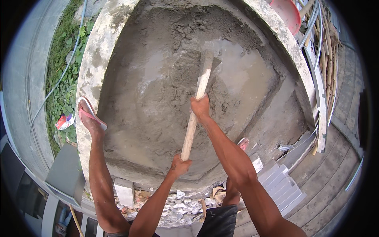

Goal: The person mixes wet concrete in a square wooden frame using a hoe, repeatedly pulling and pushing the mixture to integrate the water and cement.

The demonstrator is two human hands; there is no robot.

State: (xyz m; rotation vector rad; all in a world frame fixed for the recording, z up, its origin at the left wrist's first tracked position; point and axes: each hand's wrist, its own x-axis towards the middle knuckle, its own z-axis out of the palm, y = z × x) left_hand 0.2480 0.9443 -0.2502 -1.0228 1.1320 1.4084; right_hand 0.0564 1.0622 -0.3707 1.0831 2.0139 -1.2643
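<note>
A long wooden-handled hoe slants up and away from me. My left hand is closed round the near end of its handle. Farther up, my right hand grips the handle about midway. The far end of the hoe is coated in grey mud, and part of its dark blade shows at the right side of the handle; the rest is hidden. Around it lies wet grey mortar, lumpy in the middle, with shallow cloudy water to the right of the blade.
A pale concrete wall curves round the mix; my left foot in a pink flip-flop stands on it. Broken rubble and stacked grey blocks lie nearby. Bamboo poles and a red basin are at upper right.
</note>
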